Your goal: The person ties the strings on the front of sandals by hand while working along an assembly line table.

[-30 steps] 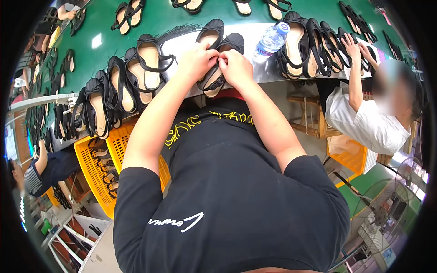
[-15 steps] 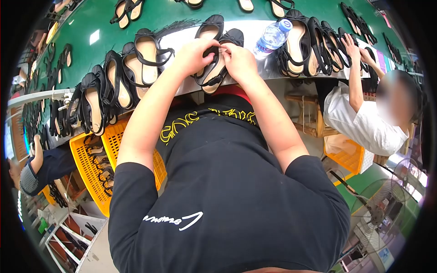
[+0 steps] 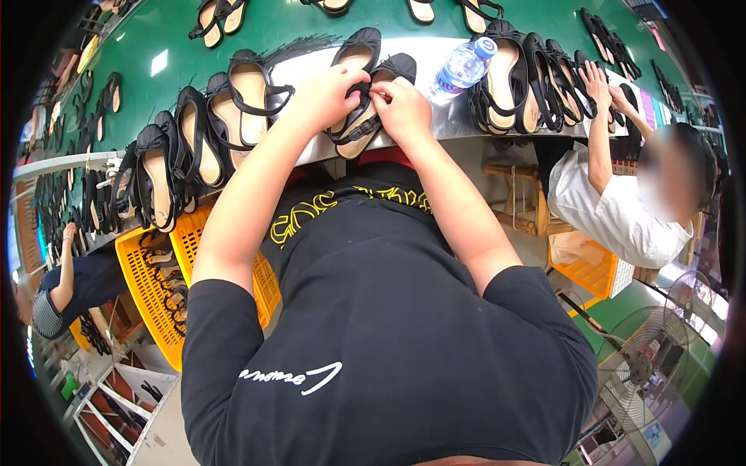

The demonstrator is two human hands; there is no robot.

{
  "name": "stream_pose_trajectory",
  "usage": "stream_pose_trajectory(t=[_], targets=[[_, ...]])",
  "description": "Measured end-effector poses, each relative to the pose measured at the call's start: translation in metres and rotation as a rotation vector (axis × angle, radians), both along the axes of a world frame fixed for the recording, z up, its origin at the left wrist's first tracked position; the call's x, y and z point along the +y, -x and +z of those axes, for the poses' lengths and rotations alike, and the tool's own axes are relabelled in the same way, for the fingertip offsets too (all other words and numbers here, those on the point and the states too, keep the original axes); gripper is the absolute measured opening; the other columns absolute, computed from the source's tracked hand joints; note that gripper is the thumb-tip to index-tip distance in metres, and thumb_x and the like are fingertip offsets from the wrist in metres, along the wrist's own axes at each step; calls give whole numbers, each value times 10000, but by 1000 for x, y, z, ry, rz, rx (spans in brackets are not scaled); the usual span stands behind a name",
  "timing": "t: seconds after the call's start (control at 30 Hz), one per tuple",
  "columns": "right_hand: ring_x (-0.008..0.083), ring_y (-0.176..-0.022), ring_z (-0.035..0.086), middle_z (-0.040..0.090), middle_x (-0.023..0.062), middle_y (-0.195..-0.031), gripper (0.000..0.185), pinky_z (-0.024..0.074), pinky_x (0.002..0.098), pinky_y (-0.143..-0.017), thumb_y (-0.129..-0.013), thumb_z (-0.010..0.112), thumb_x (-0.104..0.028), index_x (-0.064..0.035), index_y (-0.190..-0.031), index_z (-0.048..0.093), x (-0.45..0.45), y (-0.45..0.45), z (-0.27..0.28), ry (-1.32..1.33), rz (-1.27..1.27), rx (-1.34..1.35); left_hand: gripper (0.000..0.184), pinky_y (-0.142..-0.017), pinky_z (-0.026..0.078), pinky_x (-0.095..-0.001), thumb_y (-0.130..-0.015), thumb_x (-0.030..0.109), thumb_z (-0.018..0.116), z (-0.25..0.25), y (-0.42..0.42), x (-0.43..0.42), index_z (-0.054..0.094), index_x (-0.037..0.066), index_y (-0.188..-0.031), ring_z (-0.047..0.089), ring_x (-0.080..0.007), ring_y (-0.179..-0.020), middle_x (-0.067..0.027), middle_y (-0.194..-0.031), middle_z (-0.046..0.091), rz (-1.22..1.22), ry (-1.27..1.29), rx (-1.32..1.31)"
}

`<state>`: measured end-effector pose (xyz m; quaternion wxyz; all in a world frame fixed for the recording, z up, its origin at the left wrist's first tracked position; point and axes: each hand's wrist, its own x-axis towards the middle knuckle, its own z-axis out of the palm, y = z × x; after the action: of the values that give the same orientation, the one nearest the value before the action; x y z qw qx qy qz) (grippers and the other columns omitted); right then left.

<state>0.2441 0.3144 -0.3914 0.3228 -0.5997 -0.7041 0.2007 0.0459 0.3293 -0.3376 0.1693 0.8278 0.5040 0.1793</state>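
Both forearms reach forward from the black shirt (image 3: 388,311), elbows bent outward, bringing the hands together over the counter's (image 3: 447,128) near edge. The near sandal (image 3: 364,120) lies between them, its heel toward the body and its toe pointing away, with a buckled strap (image 3: 359,132) across the heel end.

For handling this fine, a light, steady pinch seems best, with the sandal kept flat and the buckle out of the fingers' way, so the strap does not twist. The right hand (image 3: 406,115) bends in from its side, thumb and index finger closed in a pinch on the near sandal; which part is too small to make out. The left hand (image 3: 334,93) arches opposite, fingers curled; I cannot tell whether they grip anything.

Just beyond, the second sandal (image 3: 357,56) sits alongside, toe away. A water bottle (image 3: 462,68) stands to the right, near more sandals (image 3: 507,74); others lie farther back.
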Motion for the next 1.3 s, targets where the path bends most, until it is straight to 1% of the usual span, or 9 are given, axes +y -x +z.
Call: stream_pose_trajectory(t=[0.27,0.53,0.7,0.87,0.97,1.03,1.1,1.27,1.3], targets=[[269,-942,752,752,24,-1006,162,589,401,-790,-945,801,-260,-184,-1074,862,-2,-1,-1,44,-5,78,113,-818,613,-397,-826,223,795,-4,-15,-6,749,159,-907,675,-254,-1109,-40,-1134,648,-57,-402,473],[363,-1031,744,737,155,-1140,341,594,462,-891,-997,733,-213,-110,-1322,749,-26,-26,44,67,71,94,139,-983,584,-420,-957,134,731,8,-13,-11,700,74,-1078,663,-361,-1227,-136,-1311,680,-1,-544,149],[358,-946,752,763,159,-1014,214,588,441,-846,-1033,711,-248,-78,-1153,763,-75,-74,76,342,72,-200,119,-893,580,-442,-962,156,742,68,22,-58,702,72,-1036,713,-339,-1028,-104,-1116,732,308,-438,89],[155,-628,562,624,9,-781,270,475,302,-626,-1145,584,-249,-70,-977,695,-115,-140,42,472,126,451,90,-824,579,-455,-963,119,748,55,50,-131,691,78,-1018,722,-344,-946,-116,-988,731,508,-230,-76],[89,-652,515,583,-49,-811,260,415,245,-625,-1167,548,-254,-98,-988,655,-133,-156,41,604,-190,825,98,-812,582,-445,-979,129,741,36,53,-158,691,64,-1032,728,-334,-938,-121,-978,727,580,-98,-121],[108,-766,581,637,-10,-898,231,448,245,-684,-1164,548,-258,-83,-1093,681,-136,-158,40,594,-194,971,61,-653,506,-398,-993,104,725,26,52,-165,693,68,-1030,607,-256,-662,-80,-916,690,594,-55,-246],[131,-939,641,693,47,-1014,269,480,269,-787,-1159,547,-263,-44,-1162,703,-139,-128,53,340,-428,1181,63,-652,515,-377,-993,105,730,21,49,-170,706,62,-1033,633,-246,-670,-79,-919,694,623,-16,-279],[294,-1090,667,708,100,-1044,311,429,504,-1246,-1136,522,-208,-37,-917,661,-100,-89,80,-93,150,1211,104,-740,578,-387,-930,132,779,27,44,-158,755,79,-1017,722,-275,-821,-79,-954,721,490,-70,-262],[241,-870,629,599,67,-874,334,531,488,-1052,-1130,540,-186,-79,-814,550,-84,-76,95,-108,287,1181,132,-763,590,-413,-906,149,792,33,43,-151,766,88,-1019,735,-308,-866,-87,-953,728,412,-129,-205]])
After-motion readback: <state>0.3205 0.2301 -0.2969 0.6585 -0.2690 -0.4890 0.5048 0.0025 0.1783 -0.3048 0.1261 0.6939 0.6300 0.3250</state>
